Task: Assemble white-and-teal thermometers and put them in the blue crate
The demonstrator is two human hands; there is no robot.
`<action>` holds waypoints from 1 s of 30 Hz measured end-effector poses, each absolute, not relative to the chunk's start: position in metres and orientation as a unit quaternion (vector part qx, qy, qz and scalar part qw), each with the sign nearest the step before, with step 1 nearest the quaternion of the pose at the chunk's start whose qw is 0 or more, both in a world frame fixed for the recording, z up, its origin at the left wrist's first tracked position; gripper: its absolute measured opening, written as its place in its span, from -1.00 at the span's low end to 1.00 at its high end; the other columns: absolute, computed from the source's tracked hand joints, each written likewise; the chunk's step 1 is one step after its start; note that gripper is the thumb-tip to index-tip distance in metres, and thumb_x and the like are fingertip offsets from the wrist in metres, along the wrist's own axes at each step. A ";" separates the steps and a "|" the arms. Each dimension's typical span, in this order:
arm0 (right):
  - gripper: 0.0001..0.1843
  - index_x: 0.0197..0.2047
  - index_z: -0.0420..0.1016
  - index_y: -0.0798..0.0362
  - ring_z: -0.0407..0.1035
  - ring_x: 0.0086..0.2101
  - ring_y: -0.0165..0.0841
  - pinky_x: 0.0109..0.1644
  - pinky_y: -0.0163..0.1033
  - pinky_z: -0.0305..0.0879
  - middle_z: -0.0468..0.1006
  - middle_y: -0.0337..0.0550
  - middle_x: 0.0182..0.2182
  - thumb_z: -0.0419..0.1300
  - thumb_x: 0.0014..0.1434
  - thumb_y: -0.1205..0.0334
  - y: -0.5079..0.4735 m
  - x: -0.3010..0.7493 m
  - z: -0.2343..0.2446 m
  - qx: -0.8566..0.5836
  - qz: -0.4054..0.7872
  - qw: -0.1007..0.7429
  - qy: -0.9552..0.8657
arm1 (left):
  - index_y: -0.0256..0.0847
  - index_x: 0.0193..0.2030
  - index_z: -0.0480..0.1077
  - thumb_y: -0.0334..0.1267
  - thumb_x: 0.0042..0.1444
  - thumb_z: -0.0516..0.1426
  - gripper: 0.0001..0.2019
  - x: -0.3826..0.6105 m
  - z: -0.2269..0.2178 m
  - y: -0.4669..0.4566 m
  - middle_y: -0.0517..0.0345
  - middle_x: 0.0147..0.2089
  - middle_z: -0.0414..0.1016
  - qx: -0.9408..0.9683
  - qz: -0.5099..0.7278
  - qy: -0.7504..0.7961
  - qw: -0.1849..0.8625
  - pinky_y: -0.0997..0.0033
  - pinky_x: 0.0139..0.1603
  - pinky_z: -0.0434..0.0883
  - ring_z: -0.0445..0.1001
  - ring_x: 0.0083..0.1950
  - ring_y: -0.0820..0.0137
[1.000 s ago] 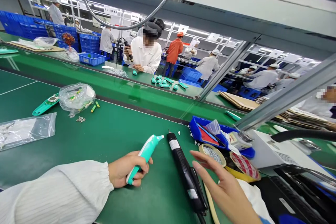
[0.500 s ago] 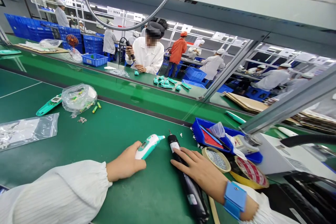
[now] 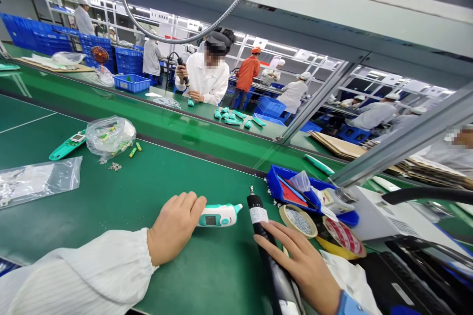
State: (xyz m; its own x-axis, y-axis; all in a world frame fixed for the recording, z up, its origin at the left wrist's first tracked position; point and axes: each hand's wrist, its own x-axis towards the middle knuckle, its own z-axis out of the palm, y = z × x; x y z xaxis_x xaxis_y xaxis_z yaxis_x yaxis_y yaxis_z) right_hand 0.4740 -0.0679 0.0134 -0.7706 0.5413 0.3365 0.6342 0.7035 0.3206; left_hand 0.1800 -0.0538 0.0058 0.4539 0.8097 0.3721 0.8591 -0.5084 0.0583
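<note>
My left hand (image 3: pixel 177 226) is closed around a white and teal ear thermometer (image 3: pixel 218 215). Its small dark display faces up and its narrow probe tip points right; the near end is hidden in my grip. To the right, my right hand (image 3: pixel 295 256) lies over a black electric screwdriver (image 3: pixel 271 270), fingers across the barrel beside a white label. The thumb is out of sight. The screwdriver's bit points away from me, with a small bright piece at its tip that I cannot make out. Thermometer tip and screwdriver are close but apart.
A blue tray (image 3: pixel 275 184) with tools, a dish of screws (image 3: pixel 297 219) and a tape roll (image 3: pixel 343 236) sit right. Left lie a plastic bag of parts (image 3: pixel 111 135), a flat clear bag (image 3: pixel 40 179) and a teal housing (image 3: pixel 68 145). A co-worker (image 3: pixel 209 76) sits opposite.
My left hand has turned the thermometer: its tip pointed up and right, now it points right with the display up. The screwdriver has shifted right and towards me together with my right hand.
</note>
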 end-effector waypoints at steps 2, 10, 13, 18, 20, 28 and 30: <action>-0.55 0.08 0.23 -0.10 0.14 0.04 -0.22 -0.04 -0.09 0.23 0.27 -0.09 0.04 -0.19 0.20 0.41 -0.084 0.475 0.019 -0.366 -0.177 0.146 -0.902 | -0.23 -0.11 0.15 -0.56 0.01 -0.14 -0.68 0.180 0.005 -0.055 0.06 -0.27 0.30 -0.852 -0.186 -0.483 0.077 0.32 -0.36 0.23 0.28 -0.33 0.33; -0.69 -0.20 0.40 -0.10 0.31 -0.14 -0.16 0.03 0.03 0.16 0.39 -0.10 -0.13 0.24 -0.09 0.23 -0.116 0.478 0.065 -0.550 -0.102 0.433 -0.707 | -0.24 -0.08 0.13 -0.56 -0.09 -0.09 -0.62 0.184 0.000 -0.054 0.03 -0.19 0.28 -0.848 -0.222 -0.479 -0.036 0.26 -0.24 0.21 0.25 -0.21 0.26; -0.58 -0.09 0.34 -0.12 0.32 -0.16 -0.17 0.03 0.09 0.15 0.43 -0.12 -0.22 0.19 -0.09 0.08 -0.111 0.475 0.088 -0.546 0.001 0.636 -0.546 | -0.22 -0.17 0.14 -0.50 -0.05 -0.08 -0.73 0.189 0.003 -0.053 0.07 -0.22 0.26 -0.826 -0.255 -0.476 -0.161 0.29 -0.24 0.19 0.23 -0.23 0.30; -0.65 -0.32 0.38 0.01 0.35 -0.47 -0.30 -0.28 -0.03 0.35 0.38 -0.29 -0.60 0.16 -0.22 0.03 -0.092 0.469 0.117 -0.396 0.123 0.863 -0.290 | -0.20 -0.26 0.13 -0.13 0.00 0.06 -0.76 0.207 0.019 -0.050 0.24 -0.39 0.17 -0.656 -0.265 -0.443 -0.551 0.45 -0.37 0.18 0.18 -0.39 0.47; -0.65 -0.31 0.35 0.04 0.32 -0.53 -0.36 -0.34 -0.11 0.34 0.37 -0.34 -0.64 0.19 -0.26 0.17 -0.081 0.469 0.118 -0.396 0.124 0.865 -0.282 | -0.20 -0.22 0.16 -0.09 -0.02 0.09 -0.70 0.214 0.022 -0.049 0.26 -0.42 0.17 -0.555 -0.258 -0.404 -0.680 0.47 -0.40 0.19 0.18 -0.43 0.51; -0.59 -0.23 0.31 0.06 0.26 -0.66 -0.41 -0.48 -0.24 0.26 0.36 -0.39 -0.70 0.27 -0.21 0.23 -0.022 0.487 0.060 -0.433 0.064 0.826 -0.354 | -0.22 -0.18 0.18 -0.24 -0.04 0.14 -0.71 0.220 -0.007 -0.048 0.35 -0.60 0.07 -0.282 -0.279 -0.358 -0.845 0.57 -0.62 0.00 0.00 -0.62 0.63; -0.61 -0.25 0.31 0.06 0.26 -0.67 -0.40 -0.52 -0.24 0.24 0.37 -0.37 -0.69 0.28 -0.20 0.22 -0.012 0.494 0.048 -0.438 0.064 0.824 -0.353 | -0.23 -0.21 0.19 -0.25 -0.05 0.15 -0.72 0.219 -0.009 -0.047 0.35 -0.61 0.06 -0.261 -0.282 -0.362 -0.849 0.58 -0.63 -0.03 -0.01 -0.63 0.64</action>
